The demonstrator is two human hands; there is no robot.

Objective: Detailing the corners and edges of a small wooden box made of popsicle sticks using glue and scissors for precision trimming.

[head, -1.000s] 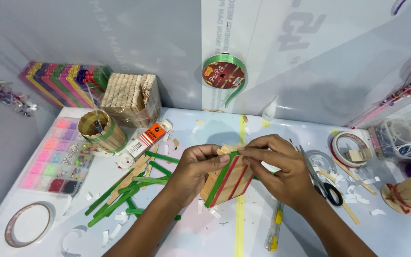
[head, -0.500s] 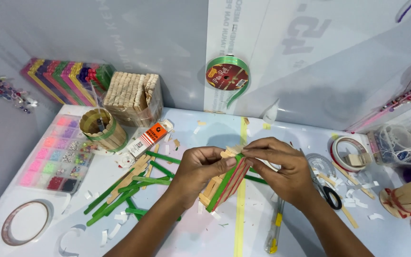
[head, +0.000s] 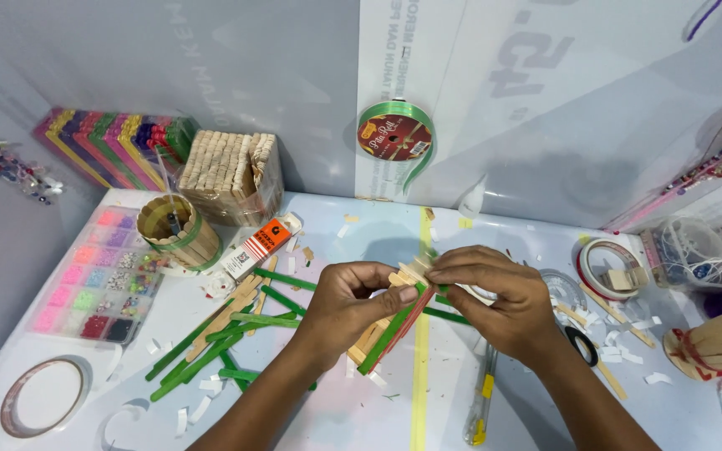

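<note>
— Centre of the frame: a small craft-stick piece (head: 394, 321), green and red edged, held just above the table (head: 361, 242).

— Who has it?

— Both. The left hand (head: 348, 305) pinches it from the left, fingers closed on the sticks; the right hand (head: 495, 296) clamps its top, fingertips pressed shut.

— Around them?

— Loose green sticks (head: 211, 342) lower left, a glue tube (head: 256, 246) above those, a stick-walled cup (head: 179, 230), a bead tray (head: 94, 280) far left, a green ribbon spool (head: 394, 134) on the wall.

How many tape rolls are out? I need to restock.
3: a clear roll front left, a white-rimmed roll right of the right hand, a small black one beside that wrist. Others may be hidden.
</note>
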